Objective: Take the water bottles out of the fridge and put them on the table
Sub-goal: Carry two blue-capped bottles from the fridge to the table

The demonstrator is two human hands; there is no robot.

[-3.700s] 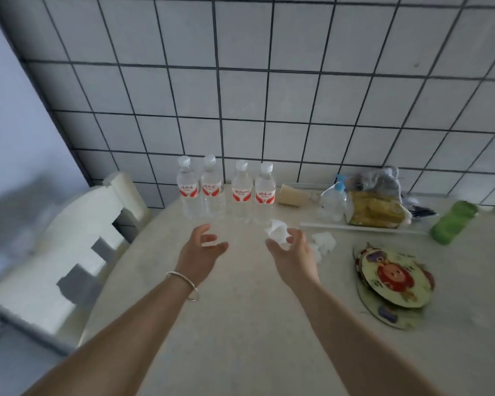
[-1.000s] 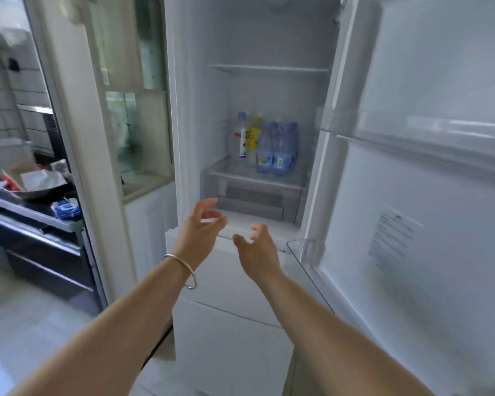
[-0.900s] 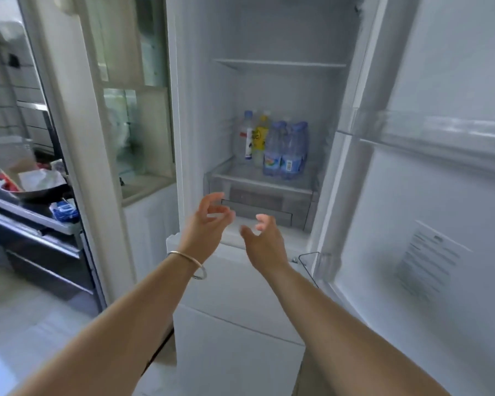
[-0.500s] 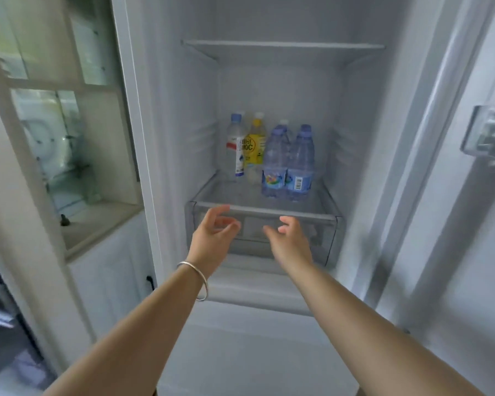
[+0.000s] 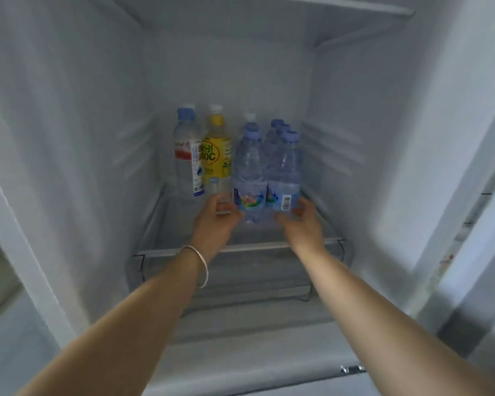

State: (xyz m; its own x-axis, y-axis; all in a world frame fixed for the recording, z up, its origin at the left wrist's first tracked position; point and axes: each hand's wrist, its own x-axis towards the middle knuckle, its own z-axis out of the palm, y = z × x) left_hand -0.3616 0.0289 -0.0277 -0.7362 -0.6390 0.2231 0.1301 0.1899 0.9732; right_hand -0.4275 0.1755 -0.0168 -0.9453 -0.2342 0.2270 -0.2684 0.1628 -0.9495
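Several clear water bottles with blue caps stand in a cluster on the fridge shelf (image 5: pixel 312 243). My left hand (image 5: pixel 215 221) grips the base of the front left water bottle (image 5: pixel 247 164), thumb in front and fingers round its left side. My right hand (image 5: pixel 301 224) grips the base of the front right water bottle (image 5: pixel 288 167), fingers curled round its right side. Behind these two, more blue-capped bottles (image 5: pixel 278 125) stand partly hidden.
Left of the cluster stand a clear bottle with a red label (image 5: pixel 185 155) and a yellow drink bottle (image 5: pixel 215 155). A clear drawer (image 5: pixel 240 284) sits under the shelf. The upper shelf (image 5: pixel 340 12) is overhead and the open fridge door (image 5: pixel 475 195) at right.
I turned from the table to the open fridge and came close. Both hands went from open in front of the shelf to inside it, closing on the two front bottles.
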